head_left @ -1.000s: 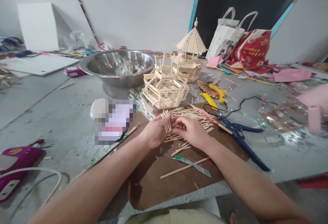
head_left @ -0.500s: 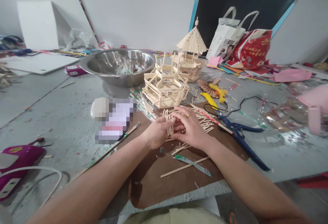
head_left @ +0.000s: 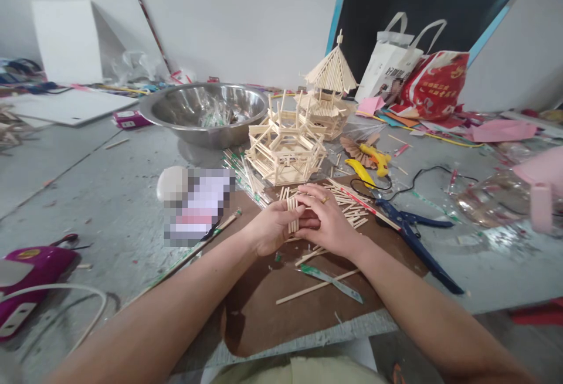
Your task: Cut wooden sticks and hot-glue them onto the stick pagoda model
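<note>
- One grey, paint-flecked table [head_left: 88,196] carries everything; a brown cardboard sheet [head_left: 272,308] lies at its near edge, under both hands.
- Behind the sheet stand a wide steel bowl [head_left: 197,135] and an open hexagonal frame of pale wooden sticks [head_left: 285,146]; a roofed stick pagoda [head_left: 331,73] sits just behind the frame.
- Blue-handled cutters [head_left: 413,237] lie at the sheet's right edge, near a yellow glue gun [head_left: 372,158]; neither is touched.
- The left hand [head_left: 268,231] is curled around a small bundle of short pale sticks [head_left: 291,211], held upright, with the thumb across their front; the right hand [head_left: 328,223], with a gold ring [head_left: 324,199] on one finger, is cupped against the bundle's right side, its fingers pressing the sticks together.
- The bundle is above the far half of the sheet, just in front of the frame and beside a loose heap of similar sticks [head_left: 352,202].
- Judged from this, the step in hand is gathering cut sticks and evening them up so that their ends sit level.
- A next move calls for a firm, narrow pinch so that no stick slips; one hand must come free without loosening the row.
</note>
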Available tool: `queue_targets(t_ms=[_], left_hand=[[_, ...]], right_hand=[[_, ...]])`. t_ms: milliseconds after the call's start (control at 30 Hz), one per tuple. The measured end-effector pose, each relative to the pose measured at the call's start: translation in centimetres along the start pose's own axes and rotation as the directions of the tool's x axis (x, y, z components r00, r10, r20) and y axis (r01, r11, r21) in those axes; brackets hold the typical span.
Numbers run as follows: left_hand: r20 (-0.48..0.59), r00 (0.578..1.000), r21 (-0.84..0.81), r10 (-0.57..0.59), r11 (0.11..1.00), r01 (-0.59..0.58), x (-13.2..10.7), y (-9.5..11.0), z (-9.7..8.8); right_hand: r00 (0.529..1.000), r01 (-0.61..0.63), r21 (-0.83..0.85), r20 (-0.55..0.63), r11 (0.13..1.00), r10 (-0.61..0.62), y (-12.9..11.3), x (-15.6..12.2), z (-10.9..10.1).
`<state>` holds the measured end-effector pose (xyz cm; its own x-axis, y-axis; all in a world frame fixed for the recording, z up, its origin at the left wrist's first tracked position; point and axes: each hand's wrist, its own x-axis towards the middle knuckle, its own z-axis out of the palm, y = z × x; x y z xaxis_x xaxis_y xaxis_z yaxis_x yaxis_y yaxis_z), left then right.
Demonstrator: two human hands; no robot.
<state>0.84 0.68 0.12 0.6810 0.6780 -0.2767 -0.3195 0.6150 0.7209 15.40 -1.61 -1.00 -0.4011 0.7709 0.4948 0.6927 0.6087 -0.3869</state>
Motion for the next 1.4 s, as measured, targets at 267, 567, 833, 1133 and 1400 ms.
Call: queue_targets(t_ms=[267, 567, 833, 1133, 1400], left_hand=[[0.010, 1.000, 0.000, -0.017, 1.000, 0.017, -0.07, -0.05, 0.07], [0.046, 0.998, 0.031, -0.041, 0.999, 0.039, -0.08, -0.24, 0.23], [0.015, 0.999, 0.009, -0.030, 1.000, 0.030, -0.18, -0.13, 0.37], [0.024, 1.000, -0.014, -0.006, 1.000, 0.007, -0.27, -0.03, 0.56], [-0.106, 0.992, -0.031, 0.065, 0.997, -0.068, -0.01, 0.24, -0.17]], right_hand=[[1.000, -0.002, 0.053, 0.018, 0.999, 0.001, -0.22, 0.07, -0.12], [0.999, -0.024, 0.060, 0.032, 0.998, 0.022, -0.83, 0.09, -0.40], [0.999, -0.044, 0.041, -0.009, 0.998, 0.044, -0.51, 0.02, -0.12], [0.997, -0.051, 0.068, -0.050, 0.996, 0.055, -0.46, -0.10, -0.04], [0.986, -0.071, 0.041, -0.149, 0.997, 0.077, 0.09, -0.16, -0.20]])
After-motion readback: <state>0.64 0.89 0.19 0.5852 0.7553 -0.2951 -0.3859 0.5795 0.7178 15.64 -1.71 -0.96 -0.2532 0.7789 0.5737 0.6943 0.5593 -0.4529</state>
